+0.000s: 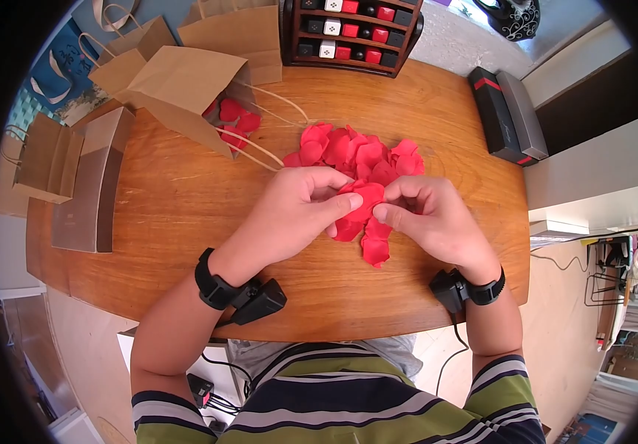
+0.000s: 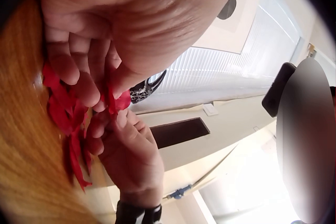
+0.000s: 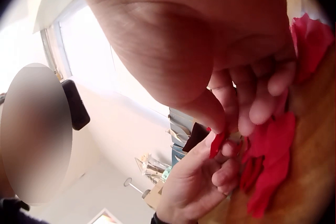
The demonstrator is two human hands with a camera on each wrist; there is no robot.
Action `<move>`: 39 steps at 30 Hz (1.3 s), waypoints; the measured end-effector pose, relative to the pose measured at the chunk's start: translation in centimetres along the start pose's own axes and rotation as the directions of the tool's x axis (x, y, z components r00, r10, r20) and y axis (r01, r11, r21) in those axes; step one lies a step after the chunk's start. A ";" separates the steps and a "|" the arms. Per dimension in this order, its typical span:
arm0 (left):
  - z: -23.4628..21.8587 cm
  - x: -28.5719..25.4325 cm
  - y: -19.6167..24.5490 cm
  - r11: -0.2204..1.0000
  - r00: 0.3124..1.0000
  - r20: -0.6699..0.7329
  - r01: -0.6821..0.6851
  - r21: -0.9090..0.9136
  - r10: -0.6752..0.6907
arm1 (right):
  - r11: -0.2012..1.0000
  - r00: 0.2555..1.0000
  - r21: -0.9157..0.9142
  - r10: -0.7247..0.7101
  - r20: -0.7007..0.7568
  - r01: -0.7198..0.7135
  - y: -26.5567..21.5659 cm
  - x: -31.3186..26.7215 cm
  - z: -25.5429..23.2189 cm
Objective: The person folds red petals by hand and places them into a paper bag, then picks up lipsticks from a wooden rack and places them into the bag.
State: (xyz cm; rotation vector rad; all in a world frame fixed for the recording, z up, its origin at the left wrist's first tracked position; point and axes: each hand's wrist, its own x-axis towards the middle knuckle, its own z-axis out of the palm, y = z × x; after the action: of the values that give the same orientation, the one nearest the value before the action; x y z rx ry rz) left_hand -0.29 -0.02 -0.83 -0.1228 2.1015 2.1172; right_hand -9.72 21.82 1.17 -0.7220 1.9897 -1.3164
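Above a pile of red artificial petals (image 1: 348, 150) on the wooden table, both hands meet at a small bunch of red petals (image 1: 367, 196). My left hand (image 1: 300, 201) pinches the bunch, its thumb lying on top. From the other side my right hand (image 1: 433, 222) pinches the edge of the same bunch between thumb and forefinger. In the left wrist view a red petal (image 2: 123, 100) shows between the two thumbs. One loose petal (image 1: 376, 251) lies just nearer to me. More petals (image 1: 237, 115) sit in the mouth of a brown paper bag (image 1: 178, 92) lying on its side.
Other paper bags (image 1: 241, 41) stand at the back left, beyond a flat grey-brown box (image 1: 93, 181). A small wooden rack (image 1: 352, 33) with red, black and white pieces is at the back. Black and grey boxes (image 1: 507, 115) lie at the right edge of the table (image 1: 319, 296).
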 end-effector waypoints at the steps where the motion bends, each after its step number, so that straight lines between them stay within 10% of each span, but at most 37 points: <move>1: 0.0 0.0 0.0 1.000 1.000 0.002 0.001 -0.005 -0.001 | 1.000 1.000 0.011 -0.011 -0.009 0.011 0.1 0.0 0.0; 15: 0.0 -0.1 0.1 1.000 1.000 0.002 -0.007 -0.002 0.007 | 0.997 0.982 0.043 -0.050 -0.185 0.059 -0.6 -0.2 -0.6; 21: -0.1 -0.1 0.1 1.000 1.000 -0.006 0.000 0.025 0.000 | 0.915 0.910 0.272 -0.186 -0.371 0.298 -0.4 -0.6 -0.9; 28: 0.0 -0.1 0.0 1.000 1.000 -0.016 -0.005 0.014 0.005 | 0.997 0.991 0.045 -0.061 -0.120 0.067 -0.2 -0.2 0.1; 39: -0.1 0.0 0.7 0.996 0.996 -0.041 0.071 -0.046 -0.073 | 0.999 0.994 -0.029 -0.041 -0.104 0.038 -0.1 -0.1 0.3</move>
State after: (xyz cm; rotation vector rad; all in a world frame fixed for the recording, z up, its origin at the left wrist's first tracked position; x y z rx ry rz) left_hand -0.45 -0.08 -0.14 -0.2476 2.0413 2.1388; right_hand -9.43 21.68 1.20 -0.7219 2.0892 -1.3784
